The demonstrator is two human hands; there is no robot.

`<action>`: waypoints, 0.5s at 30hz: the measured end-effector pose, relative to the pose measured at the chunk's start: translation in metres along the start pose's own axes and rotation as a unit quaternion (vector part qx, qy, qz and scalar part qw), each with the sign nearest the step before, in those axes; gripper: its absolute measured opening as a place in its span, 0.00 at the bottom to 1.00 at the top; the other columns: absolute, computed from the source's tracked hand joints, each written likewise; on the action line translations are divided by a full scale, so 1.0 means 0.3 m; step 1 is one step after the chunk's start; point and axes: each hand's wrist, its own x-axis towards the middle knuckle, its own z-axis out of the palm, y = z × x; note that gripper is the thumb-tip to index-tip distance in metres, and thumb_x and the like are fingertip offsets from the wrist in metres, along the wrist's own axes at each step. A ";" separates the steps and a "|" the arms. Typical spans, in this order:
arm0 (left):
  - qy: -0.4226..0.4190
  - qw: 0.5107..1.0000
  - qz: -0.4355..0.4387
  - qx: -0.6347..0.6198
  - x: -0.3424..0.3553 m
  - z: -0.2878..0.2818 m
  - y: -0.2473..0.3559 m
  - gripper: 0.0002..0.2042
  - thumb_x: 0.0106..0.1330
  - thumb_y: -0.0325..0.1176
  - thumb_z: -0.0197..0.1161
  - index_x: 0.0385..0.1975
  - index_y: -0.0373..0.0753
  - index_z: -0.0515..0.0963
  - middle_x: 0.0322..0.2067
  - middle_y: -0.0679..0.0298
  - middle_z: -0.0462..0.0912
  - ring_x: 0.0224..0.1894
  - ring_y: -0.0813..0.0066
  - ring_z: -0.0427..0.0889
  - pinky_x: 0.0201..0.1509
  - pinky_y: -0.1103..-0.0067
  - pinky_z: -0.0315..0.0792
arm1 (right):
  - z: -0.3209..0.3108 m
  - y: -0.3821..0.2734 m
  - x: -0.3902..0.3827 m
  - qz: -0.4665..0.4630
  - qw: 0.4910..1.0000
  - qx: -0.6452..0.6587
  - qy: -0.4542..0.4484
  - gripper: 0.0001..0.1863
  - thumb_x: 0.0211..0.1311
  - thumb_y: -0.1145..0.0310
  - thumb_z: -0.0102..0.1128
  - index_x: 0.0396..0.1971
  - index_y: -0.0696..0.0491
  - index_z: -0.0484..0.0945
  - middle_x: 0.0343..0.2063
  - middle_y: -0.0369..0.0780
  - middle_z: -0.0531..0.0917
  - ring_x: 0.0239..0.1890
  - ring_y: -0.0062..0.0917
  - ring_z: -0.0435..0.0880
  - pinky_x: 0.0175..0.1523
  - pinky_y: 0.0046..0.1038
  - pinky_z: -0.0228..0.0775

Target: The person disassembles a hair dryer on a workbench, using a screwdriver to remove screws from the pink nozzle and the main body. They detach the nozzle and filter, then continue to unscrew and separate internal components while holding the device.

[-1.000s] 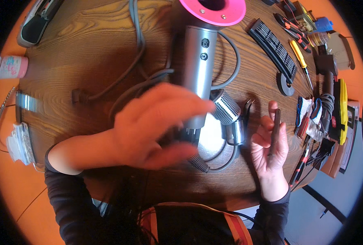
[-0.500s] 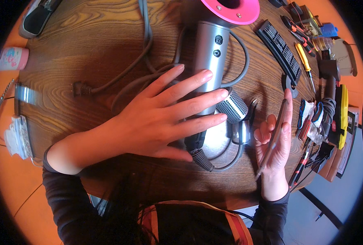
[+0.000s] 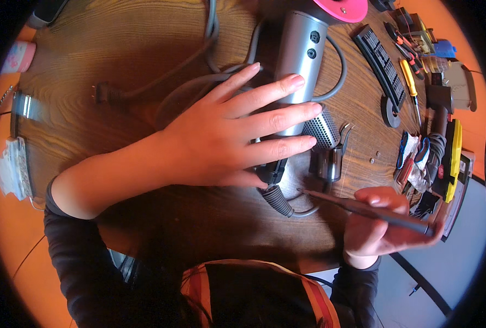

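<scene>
A hair dryer lies on the wooden table, with a silver handle (image 3: 303, 52) and a pink ring (image 3: 347, 7) at its far end. My left hand (image 3: 229, 134) rests across the lower handle, fingers spread and stretched out. In my right hand (image 3: 375, 227) is a slim dark screwdriver (image 3: 358, 206), gripped and pointing left. Its tip hovers near the dryer's ribbed cord sleeve (image 3: 277, 201); whether it touches anything I cannot tell. A perforated filter cylinder (image 3: 322, 128) sits right of the handle, beside a dark glossy cylinder (image 3: 329, 165). My left fingers partly cover the handle's lower end.
Grey cord (image 3: 213, 52) loops behind the handle, ending in a plug (image 3: 109, 93). At right lie a black bit tray (image 3: 379, 65), a yellow-handled screwdriver (image 3: 409, 79), pliers (image 3: 408, 53) and a yellow tool (image 3: 454, 158). Small screws (image 3: 372, 160) sit near them. A clear package (image 3: 16, 169) is at left.
My right hand has moved nearer and swung the screwdriver from upright to nearly level, tip toward the handle's lower end. In the picture, the dryer and my left hand sit slightly higher and farther right.
</scene>
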 end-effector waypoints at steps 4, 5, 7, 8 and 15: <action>-0.001 1.000 0.000 0.001 -0.001 -0.003 -0.002 0.32 0.40 0.51 0.63 0.50 0.53 0.70 0.57 0.63 0.64 0.60 0.54 0.58 0.61 0.56 0.51 | -0.014 -0.012 0.007 -0.015 0.986 -0.003 -0.167 0.25 0.54 0.58 0.59 0.44 0.56 0.60 0.23 0.44 0.75 0.21 0.30 0.75 0.27 0.28 0.72; -0.007 1.000 -0.001 0.002 -0.001 -0.005 -0.002 0.31 0.40 0.51 0.62 0.50 0.53 0.70 0.57 0.63 0.64 0.60 0.54 0.58 0.61 0.56 0.51 | -0.016 -0.015 0.012 -0.034 0.980 0.001 -0.197 0.23 0.53 0.58 0.60 0.38 0.62 0.67 0.23 0.45 0.75 0.22 0.31 0.76 0.28 0.29 0.72; -0.012 1.000 -0.002 0.004 -0.001 -0.007 -0.001 0.32 0.40 0.52 0.62 0.50 0.53 0.70 0.57 0.63 0.64 0.61 0.54 0.58 0.61 0.56 0.51 | -0.016 -0.023 0.020 -0.028 0.972 0.003 -0.232 0.22 0.51 0.61 0.62 0.37 0.62 0.69 0.25 0.47 0.76 0.25 0.33 0.78 0.30 0.30 0.73; -0.012 1.000 -0.002 0.005 -0.001 -0.008 -0.001 0.32 0.40 0.52 0.62 0.51 0.53 0.70 0.57 0.63 0.64 0.61 0.54 0.58 0.61 0.56 0.50 | -0.013 -0.027 0.022 -0.031 0.972 0.003 -0.234 0.21 0.49 0.62 0.64 0.37 0.63 0.70 0.26 0.48 0.77 0.26 0.34 0.78 0.31 0.30 0.74; -0.006 1.000 0.005 0.011 -0.005 -0.006 -0.004 0.31 0.42 0.54 0.60 0.51 0.52 0.69 0.57 0.63 0.63 0.61 0.54 0.57 0.61 0.56 0.50 | 0.036 -0.016 0.008 -0.142 0.970 0.000 -0.198 0.29 0.51 0.70 0.61 0.53 0.50 0.60 0.29 0.48 0.78 0.27 0.37 0.79 0.29 0.34 0.76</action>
